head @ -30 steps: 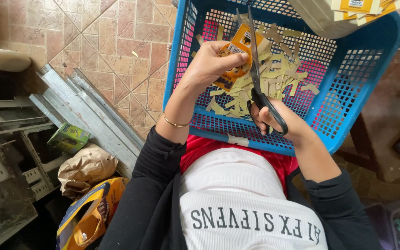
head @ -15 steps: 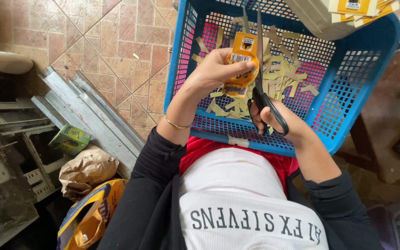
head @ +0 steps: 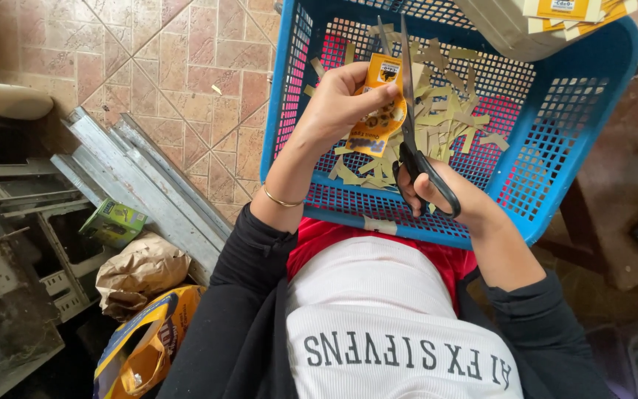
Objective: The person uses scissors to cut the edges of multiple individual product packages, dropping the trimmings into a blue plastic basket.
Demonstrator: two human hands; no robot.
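Our left hand (head: 345,103) pinches orange packet (head: 379,111) over blue basket (head: 555,170). Right hand (head: 448,196) grips black scissors (head: 415,125), blades open. Risk: blade near thumb, may nick it; crooked cut.

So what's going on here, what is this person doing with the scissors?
A person holds a small orange printed paper packet in the left hand and black-handled scissors in the right hand, blades open beside the packet. Both are over a blue perforated plastic basket, whose bottom is littered with tan paper strips.
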